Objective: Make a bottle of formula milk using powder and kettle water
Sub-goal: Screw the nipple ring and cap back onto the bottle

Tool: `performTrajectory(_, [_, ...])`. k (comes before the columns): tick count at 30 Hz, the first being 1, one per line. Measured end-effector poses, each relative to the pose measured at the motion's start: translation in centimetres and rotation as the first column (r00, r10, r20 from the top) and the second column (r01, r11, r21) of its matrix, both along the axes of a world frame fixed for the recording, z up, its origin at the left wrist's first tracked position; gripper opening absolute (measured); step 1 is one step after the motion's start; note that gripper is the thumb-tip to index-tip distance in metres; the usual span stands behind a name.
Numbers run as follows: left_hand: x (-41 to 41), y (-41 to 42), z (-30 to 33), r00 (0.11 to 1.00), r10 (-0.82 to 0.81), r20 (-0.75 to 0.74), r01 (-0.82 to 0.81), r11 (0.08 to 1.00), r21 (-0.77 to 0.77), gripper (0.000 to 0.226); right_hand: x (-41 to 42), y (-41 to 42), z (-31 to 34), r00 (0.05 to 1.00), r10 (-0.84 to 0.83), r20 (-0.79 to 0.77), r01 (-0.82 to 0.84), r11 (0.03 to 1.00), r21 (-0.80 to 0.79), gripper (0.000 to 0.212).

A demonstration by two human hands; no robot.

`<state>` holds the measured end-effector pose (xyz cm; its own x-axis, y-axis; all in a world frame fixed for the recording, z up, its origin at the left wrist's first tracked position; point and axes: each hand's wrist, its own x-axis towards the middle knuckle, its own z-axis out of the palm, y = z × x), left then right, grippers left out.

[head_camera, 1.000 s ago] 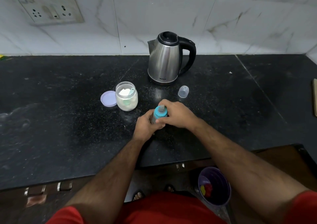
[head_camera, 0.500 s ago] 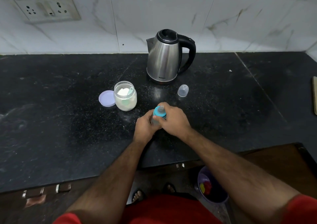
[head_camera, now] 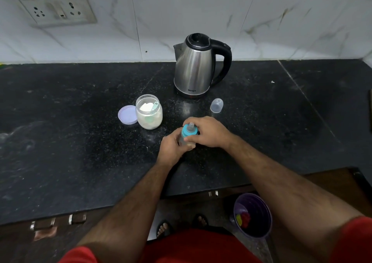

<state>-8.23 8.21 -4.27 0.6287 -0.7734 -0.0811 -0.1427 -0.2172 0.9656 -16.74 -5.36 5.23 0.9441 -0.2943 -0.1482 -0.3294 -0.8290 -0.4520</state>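
Observation:
A small baby bottle [head_camera: 186,136] with a teal collar and clear teat stands on the black counter [head_camera: 80,141]. My left hand [head_camera: 172,148] grips its body from the left. My right hand [head_camera: 208,131] is closed around the teal collar from the right. Behind it to the left stands an open jar of white powder [head_camera: 149,114] with a pale green scoop inside. The jar's lilac lid [head_camera: 127,114] lies flat beside it. A steel kettle [head_camera: 196,67] with a black handle stands at the back. The bottle's clear cap [head_camera: 216,105] rests on the counter near the kettle.
A tiled wall with a socket plate [head_camera: 58,8] rises behind the counter. Below the counter's front edge a purple bucket [head_camera: 252,214] stands on the floor to the right of my feet.
My hands stay on the bottle; the right hand has turned slightly around the teal collar. The view has shifted a little.

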Motion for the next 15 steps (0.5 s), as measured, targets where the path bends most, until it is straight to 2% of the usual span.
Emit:
performTrajectory(4, [-0.3,0.0,0.1,0.999,0.018,0.05,-0.017,1.0,-0.017,0.052,-0.9,1.2,-1.9,0.991,-0.086,0.103,0.087,0.996,-0.001,0.04])
performTrajectory(11, [-0.7,0.0,0.3,0.996,0.052,0.077,-0.053,0.999,0.013,0.048,-1.0,3.1,-3.2,0.945,-0.263,0.197,0.266,0.964,0.011,0.039])
performTrajectory(15, [-0.8,-0.1,0.4,0.994,0.076,0.083,-0.079,0.996,0.034,0.043,-0.6,4.4,-3.5,0.907,-0.352,0.231,0.369,0.929,-0.035,0.039])
